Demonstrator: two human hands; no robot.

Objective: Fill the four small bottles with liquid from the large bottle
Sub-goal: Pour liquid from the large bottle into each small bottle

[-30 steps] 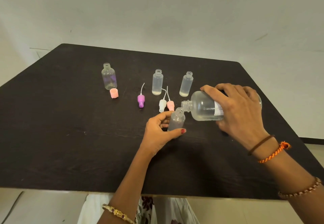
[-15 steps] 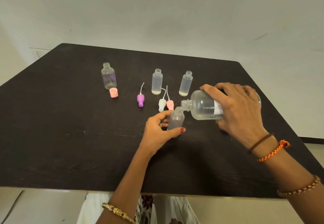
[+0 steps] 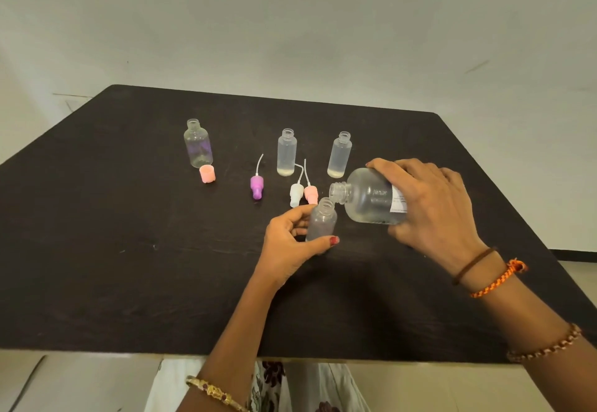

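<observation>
My right hand [image 3: 429, 205] grips the large clear bottle [image 3: 368, 200], tipped on its side with its open neck just over the mouth of a small bottle [image 3: 321, 219]. My left hand [image 3: 290, 240] holds that small bottle upright on the dark table [image 3: 113, 250]. Behind them stand two small uncapped bottles [image 3: 286, 152] [image 3: 340, 155] with liquid in them. Further left stands a rounder small bottle [image 3: 197, 143], also uncapped, with a purple tint inside.
Loose caps lie on the table: a pink cap [image 3: 207, 174] by the left bottle, a purple spray top [image 3: 256, 185], and a white spray top [image 3: 296, 194] beside a pink spray top [image 3: 310, 193] close to my left hand's fingers.
The large bottle's neck has stayed at the small bottle's mouth. Both hands have barely moved.
</observation>
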